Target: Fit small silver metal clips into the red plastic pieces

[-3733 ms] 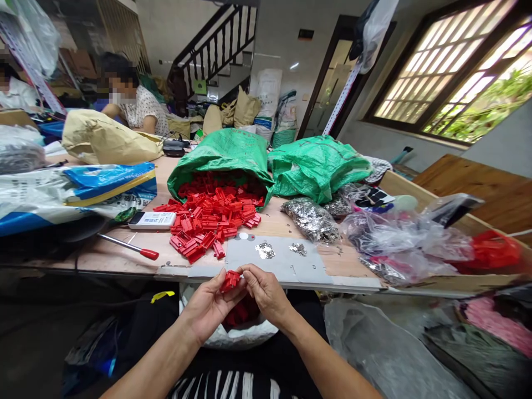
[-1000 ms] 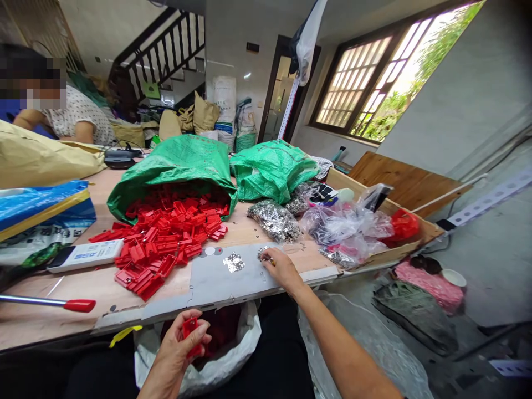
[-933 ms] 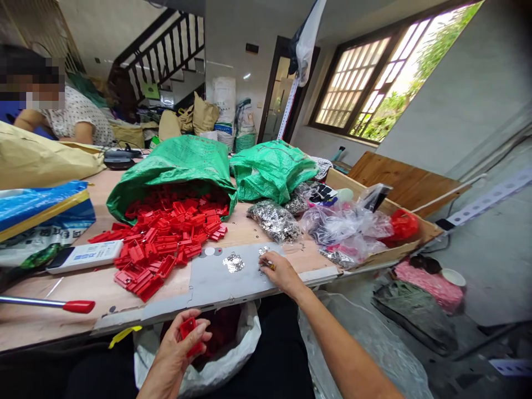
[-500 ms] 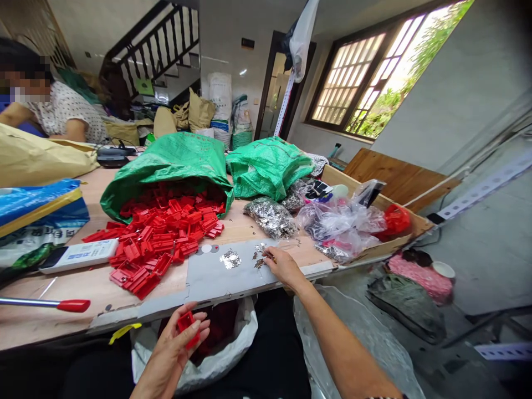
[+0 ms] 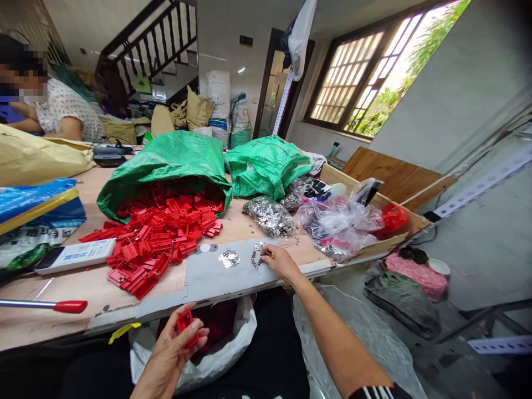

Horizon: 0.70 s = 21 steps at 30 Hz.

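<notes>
In my left hand (image 5: 174, 346) a small hollow red plastic part (image 5: 185, 322) is gripped between thumb and fingers, over an open white sack (image 5: 246, 335) below the table edge. My right hand (image 5: 283, 264) has its fingertips pinched together at a scatter of small metal pieces (image 5: 254, 256) on the grey mat (image 5: 208, 285). Whatever sits between those fingertips is too small to name. Left of them lies a pile of flat shiny silver pieces (image 5: 229, 257). A heap of similar red parts (image 5: 162, 238) spills from a green woven sack (image 5: 178, 152).
Behind the mat lies a plastic bag of metal pieces (image 5: 269, 216). A wooden tray (image 5: 399, 235) with plastic bags stands at right. A red-handled tool (image 5: 70, 306) and a white box (image 5: 78, 256) lie at left. Another person (image 5: 70, 111) sits across the table.
My right fingertips have shifted slightly left among the small metal pieces. My left hand keeps its hold on the red part. The camera view has shifted slightly.
</notes>
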Each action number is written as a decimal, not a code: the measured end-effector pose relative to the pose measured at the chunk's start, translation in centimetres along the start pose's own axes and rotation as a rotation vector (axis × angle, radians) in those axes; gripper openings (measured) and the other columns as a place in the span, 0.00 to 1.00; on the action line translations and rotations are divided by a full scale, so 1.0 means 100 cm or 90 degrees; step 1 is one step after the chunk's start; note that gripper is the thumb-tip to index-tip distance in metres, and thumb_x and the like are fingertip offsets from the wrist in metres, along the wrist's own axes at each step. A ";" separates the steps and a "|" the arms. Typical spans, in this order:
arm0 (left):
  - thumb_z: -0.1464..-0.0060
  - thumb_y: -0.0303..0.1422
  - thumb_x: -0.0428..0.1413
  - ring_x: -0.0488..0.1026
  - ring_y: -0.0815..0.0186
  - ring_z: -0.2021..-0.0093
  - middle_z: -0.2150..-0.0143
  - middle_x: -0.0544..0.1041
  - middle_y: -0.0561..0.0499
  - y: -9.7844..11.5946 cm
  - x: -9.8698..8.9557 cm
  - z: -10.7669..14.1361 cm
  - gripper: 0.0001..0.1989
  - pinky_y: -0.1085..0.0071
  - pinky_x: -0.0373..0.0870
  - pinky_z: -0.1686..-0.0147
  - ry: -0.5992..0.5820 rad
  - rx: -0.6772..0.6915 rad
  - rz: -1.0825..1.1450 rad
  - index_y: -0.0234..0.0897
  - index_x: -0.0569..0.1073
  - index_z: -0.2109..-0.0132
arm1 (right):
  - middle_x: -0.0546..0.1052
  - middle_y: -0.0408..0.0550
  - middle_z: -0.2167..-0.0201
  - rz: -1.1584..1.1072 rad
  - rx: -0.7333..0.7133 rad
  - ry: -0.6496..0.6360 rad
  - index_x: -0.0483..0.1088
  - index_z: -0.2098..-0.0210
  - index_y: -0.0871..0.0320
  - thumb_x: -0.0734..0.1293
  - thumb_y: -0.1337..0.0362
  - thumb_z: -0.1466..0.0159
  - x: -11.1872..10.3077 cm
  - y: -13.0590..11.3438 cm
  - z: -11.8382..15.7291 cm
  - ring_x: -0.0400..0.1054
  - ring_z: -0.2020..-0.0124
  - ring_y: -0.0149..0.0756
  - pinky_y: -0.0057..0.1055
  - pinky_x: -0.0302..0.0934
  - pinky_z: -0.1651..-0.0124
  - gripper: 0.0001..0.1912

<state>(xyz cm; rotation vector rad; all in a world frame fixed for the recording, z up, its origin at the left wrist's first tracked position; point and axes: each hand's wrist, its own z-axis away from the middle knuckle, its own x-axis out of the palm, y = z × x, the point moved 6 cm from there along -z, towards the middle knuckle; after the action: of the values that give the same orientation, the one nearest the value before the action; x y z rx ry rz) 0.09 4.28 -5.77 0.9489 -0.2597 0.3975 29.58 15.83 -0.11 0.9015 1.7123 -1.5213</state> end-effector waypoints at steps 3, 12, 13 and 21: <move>0.60 0.26 0.66 0.79 0.63 0.68 0.68 0.75 0.52 -0.001 -0.001 -0.001 0.30 0.71 0.77 0.68 -0.003 -0.001 -0.007 0.41 0.67 0.49 | 0.74 0.44 0.68 -0.005 0.012 0.007 0.69 0.66 0.57 0.61 0.68 0.41 -0.001 0.005 0.002 0.66 0.65 0.33 0.27 0.57 0.61 0.06; 0.59 0.25 0.65 0.79 0.60 0.66 0.67 0.75 0.51 -0.005 -0.002 -0.004 0.29 0.69 0.78 0.66 0.000 -0.006 -0.005 0.40 0.67 0.48 | 0.73 0.44 0.66 -0.002 0.002 -0.017 0.71 0.65 0.56 0.64 0.71 0.44 -0.003 0.008 0.007 0.66 0.63 0.33 0.27 0.56 0.60 0.08; 0.59 0.25 0.65 0.79 0.61 0.66 0.67 0.75 0.50 -0.004 -0.002 -0.004 0.29 0.69 0.78 0.66 0.000 -0.006 -0.007 0.40 0.67 0.48 | 0.73 0.45 0.67 -0.003 0.002 -0.018 0.71 0.66 0.56 0.64 0.71 0.44 -0.003 0.008 0.007 0.66 0.64 0.33 0.27 0.56 0.60 0.07; 0.58 0.23 0.64 0.80 0.60 0.67 0.68 0.76 0.50 -0.003 -0.003 -0.003 0.29 0.69 0.78 0.66 0.014 0.002 -0.005 0.40 0.67 0.48 | 0.75 0.44 0.69 -0.022 0.004 -0.028 0.70 0.69 0.57 0.63 0.68 0.43 0.000 0.010 -0.001 0.66 0.66 0.34 0.26 0.56 0.64 0.04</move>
<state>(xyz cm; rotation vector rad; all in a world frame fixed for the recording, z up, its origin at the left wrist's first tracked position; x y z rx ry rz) -0.04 4.28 -6.27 0.9485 -0.2362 0.4014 30.44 16.03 -0.68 0.8395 1.7007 -1.5575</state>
